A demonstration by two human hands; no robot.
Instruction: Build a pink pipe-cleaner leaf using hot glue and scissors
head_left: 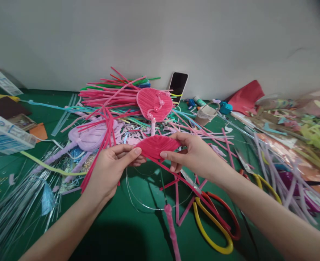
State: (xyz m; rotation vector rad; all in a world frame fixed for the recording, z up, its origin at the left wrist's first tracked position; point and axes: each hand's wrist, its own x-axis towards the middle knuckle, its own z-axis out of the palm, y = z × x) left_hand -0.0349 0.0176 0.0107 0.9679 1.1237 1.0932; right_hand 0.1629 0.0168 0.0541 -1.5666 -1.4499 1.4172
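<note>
Between my hands is a dark pink fan-shaped piece, made of pipe cleaners laid side by side. My left hand pinches its left corner with thumb and fingers. My right hand grips the right side, thumb in front and fingers behind. A long dark pink strand trails from the piece down to the right. Below hangs a pink wrapped stick with a thin wire at its top. Just behind stands a finished-looking pink round fan with small beaded flowers. Scissors with yellow and red handles lie under my right forearm.
Pink pipe cleaners are heaped at the back, near a phone leaning on the wall. A lilac fan and silvery strands lie left. A small basket, second scissors and craft scraps fill the right.
</note>
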